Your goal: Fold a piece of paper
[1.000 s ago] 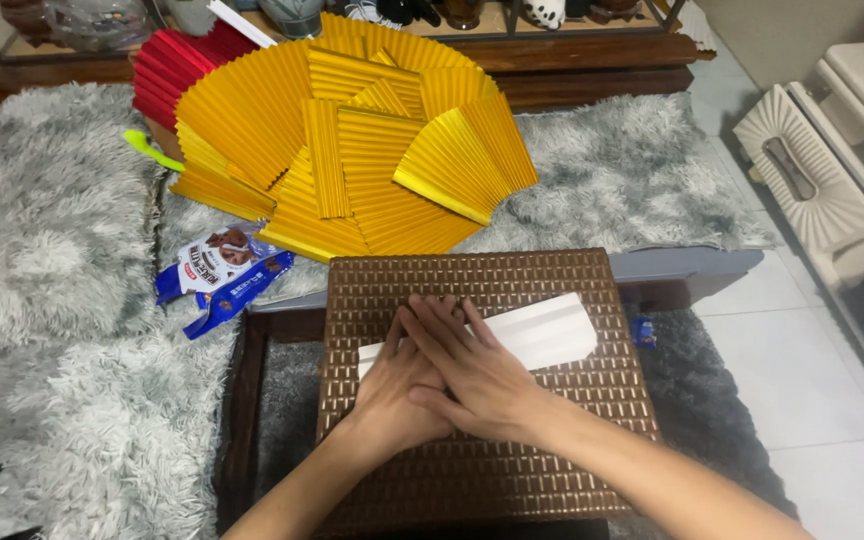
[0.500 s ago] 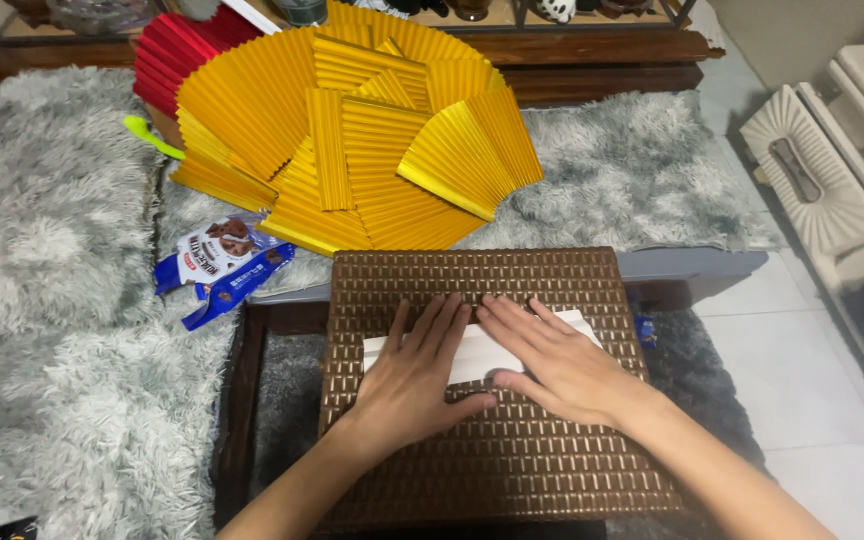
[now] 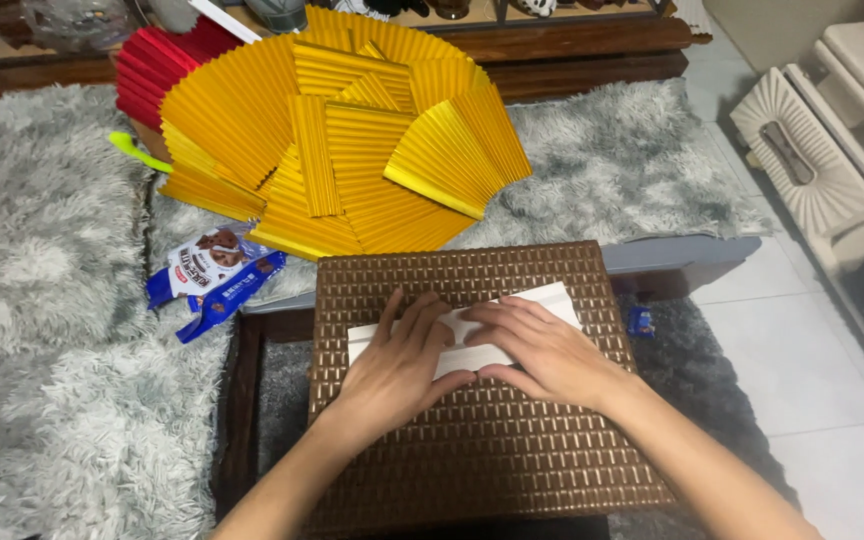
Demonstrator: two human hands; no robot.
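Both hands have slid closer together since half a second ago. My left hand (image 3: 402, 365) and right hand (image 3: 542, 350) lie flat, fingers spread, pinching nothing, pressing the white paper (image 3: 472, 335) onto the brown woven bench (image 3: 472, 440). I judge I'm creasing a fold; next needs firm, even pressure outward.

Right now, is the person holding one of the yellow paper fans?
No, both the left hand and right hand press flat on a white paper strip atop the brown woven surface; the yellow fans lie untouched.

Yellow pleated fans (image 3: 352, 150) (heaped), snack wrappers (image 3: 214, 275)
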